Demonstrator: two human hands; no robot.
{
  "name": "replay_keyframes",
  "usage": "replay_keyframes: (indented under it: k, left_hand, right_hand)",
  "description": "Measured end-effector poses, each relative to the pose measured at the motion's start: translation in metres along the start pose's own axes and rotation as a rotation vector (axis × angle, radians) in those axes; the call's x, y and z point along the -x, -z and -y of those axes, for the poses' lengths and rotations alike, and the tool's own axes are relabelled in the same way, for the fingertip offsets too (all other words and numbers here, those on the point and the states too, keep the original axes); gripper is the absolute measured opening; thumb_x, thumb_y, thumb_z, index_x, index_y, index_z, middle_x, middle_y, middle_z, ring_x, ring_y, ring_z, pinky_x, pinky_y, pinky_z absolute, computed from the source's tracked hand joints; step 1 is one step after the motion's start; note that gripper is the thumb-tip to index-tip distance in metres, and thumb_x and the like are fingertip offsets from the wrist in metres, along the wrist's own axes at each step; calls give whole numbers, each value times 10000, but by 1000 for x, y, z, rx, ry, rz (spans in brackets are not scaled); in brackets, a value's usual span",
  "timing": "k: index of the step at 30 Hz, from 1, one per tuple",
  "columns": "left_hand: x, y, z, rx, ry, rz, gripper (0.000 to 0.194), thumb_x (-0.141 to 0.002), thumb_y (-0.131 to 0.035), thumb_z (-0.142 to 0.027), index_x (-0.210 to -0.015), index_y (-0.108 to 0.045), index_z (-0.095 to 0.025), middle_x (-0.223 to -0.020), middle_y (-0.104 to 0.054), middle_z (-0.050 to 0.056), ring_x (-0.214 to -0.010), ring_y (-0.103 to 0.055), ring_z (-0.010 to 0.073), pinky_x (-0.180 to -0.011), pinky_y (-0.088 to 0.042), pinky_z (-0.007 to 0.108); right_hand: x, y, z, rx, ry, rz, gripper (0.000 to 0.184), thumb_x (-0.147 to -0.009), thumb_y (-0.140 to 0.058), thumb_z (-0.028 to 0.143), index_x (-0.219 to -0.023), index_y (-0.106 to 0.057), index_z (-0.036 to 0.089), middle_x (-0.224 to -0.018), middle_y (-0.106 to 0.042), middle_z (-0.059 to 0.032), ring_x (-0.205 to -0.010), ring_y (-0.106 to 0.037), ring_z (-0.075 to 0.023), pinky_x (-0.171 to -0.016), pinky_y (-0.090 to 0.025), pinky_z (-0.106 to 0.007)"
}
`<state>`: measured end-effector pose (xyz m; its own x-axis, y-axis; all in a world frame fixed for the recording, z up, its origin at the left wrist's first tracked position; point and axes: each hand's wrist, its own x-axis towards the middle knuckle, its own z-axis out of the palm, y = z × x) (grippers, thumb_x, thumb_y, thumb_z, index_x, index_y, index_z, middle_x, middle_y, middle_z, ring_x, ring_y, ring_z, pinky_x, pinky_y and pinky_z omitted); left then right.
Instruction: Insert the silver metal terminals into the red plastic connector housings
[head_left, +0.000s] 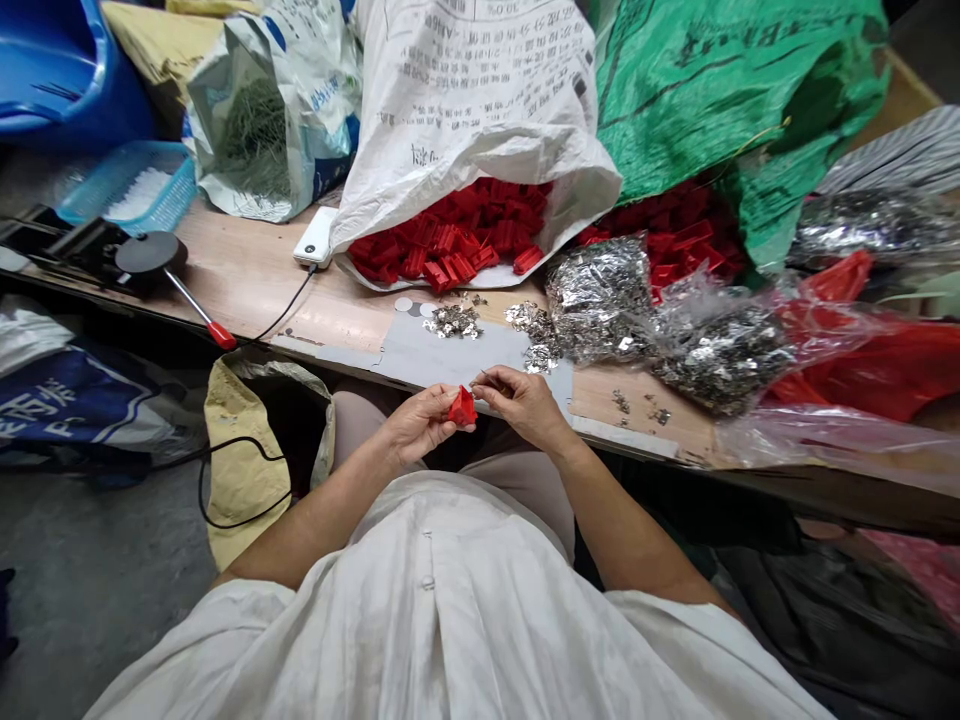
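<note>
Between thumb and fingers, my left hand [421, 422] holds a small red plastic piece [463, 407] above my lap, just off the bench's front edge. Close by on its right, my right hand [517, 402] is closed in a pinch. A tiny thin metal bit shows at its fingertips, next to the red piece; its exact shape is too small to make out. In front of my hands, small piles of shiny metal clips [454, 320] lie on a grey sheet [427, 352] on the bench.
A white sack [480, 90] spills red plastic pieces [450, 240]; a green sack [735, 90] holds more. Plastic bags of metal parts [720, 345] lie to the right. At left are a lever tool with a red-tipped handle [221, 333], a white power strip [315, 238] and an open yellow sack [244, 460].
</note>
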<state>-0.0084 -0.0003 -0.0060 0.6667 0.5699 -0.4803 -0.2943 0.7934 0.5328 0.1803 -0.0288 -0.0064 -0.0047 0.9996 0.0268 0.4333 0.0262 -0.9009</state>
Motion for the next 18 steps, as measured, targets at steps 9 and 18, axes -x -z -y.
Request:
replay_keyframes:
  k: [9, 18]
  left_hand:
    - [-3, 4, 3, -11, -7, -6, 225, -786, -718, -246, -797, -528, -125, -682, -580, 5, -573, -651, 102, -407, -408, 91]
    - [-4, 3, 4, -9, -4, 1, 217, -770, -730, -245, -812, -561, -115, -678, -589, 15, -549, -629, 96, -393, -377, 98]
  right_hand:
    - [1, 0, -3, 30, 8, 18, 198, -817, -638, 365, -850, -689, 176, -740, -681, -10, -625, -571, -118, -608, -432, -232]
    - [2, -2, -5, 67, 49, 22, 171, -830, -635, 331, -876, -726, 194, -823, -733, -29, -707, -646, -157, -666, -482, -261]
